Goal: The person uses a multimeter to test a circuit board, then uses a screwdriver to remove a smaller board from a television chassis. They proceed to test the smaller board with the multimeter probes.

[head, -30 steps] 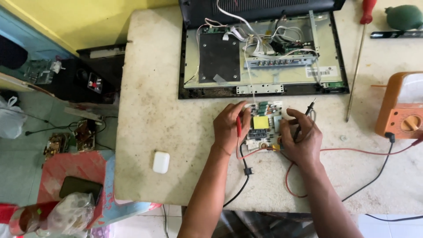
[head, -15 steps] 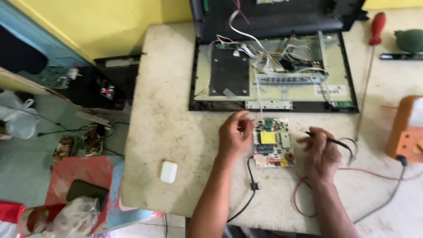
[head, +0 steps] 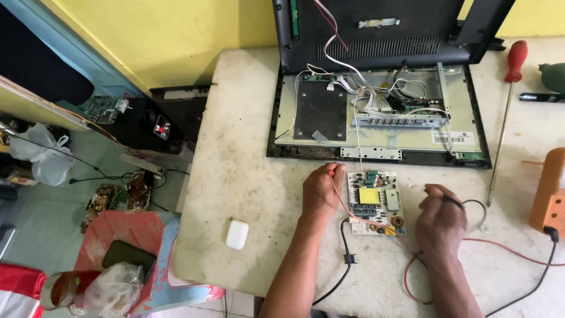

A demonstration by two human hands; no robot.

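Note:
A small white circuit board (head: 374, 202) with a yellow part lies on the worn table (head: 247, 176) between my hands. My left hand (head: 321, 191) rests at the board's left edge, closed around a red test probe whose red lead (head: 365, 219) crosses the board. My right hand (head: 440, 213) sits just right of the board, gripping a black test probe with a black lead (head: 475, 203) looping beside it.
An opened flat-screen set (head: 376, 118) with exposed boards and wires lies behind the board. A long red-handled screwdriver (head: 505, 112) lies to its right. An orange meter (head: 548, 191) sits at the right edge. A small white case (head: 236, 234) rests at the left. Clutter covers the floor.
The view has tilted up toward the wall. My right hand has drawn off the board to its right side with the black probe. My left hand stays at the board's left edge.

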